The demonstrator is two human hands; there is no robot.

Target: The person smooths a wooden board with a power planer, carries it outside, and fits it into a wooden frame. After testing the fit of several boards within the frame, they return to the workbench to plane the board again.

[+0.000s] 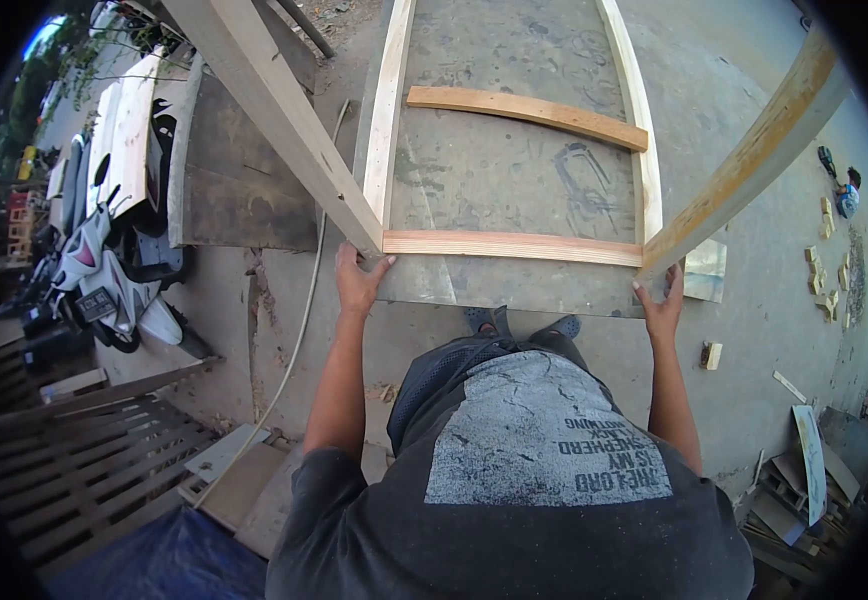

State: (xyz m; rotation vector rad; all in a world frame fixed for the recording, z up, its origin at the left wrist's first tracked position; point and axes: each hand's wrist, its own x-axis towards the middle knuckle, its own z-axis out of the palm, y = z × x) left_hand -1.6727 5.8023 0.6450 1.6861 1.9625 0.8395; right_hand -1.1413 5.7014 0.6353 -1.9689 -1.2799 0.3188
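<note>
A wooden frame lies on a grey worktop (514, 282), with a reddish crosspiece (514, 247) near the worktop's front edge. My left hand (359, 283) grips the frame's near left corner, at the foot of a long post (289, 120) that rises toward the upper left. At the near right corner, my right hand (662, 300) grips the foot of the other post (754, 160). An orange-brown wooden strip (529, 112) lies across the frame farther back, between the two pale side rails.
Parked motorcycles (114, 285) stand at the left, beside a brown board (244, 160). A pale hose (304, 320) runs along the ground there. Wood offcuts (824, 270) lie on the right, with a small block (711, 355) nearer. Scrap boards (809, 465) are heaped at the lower right.
</note>
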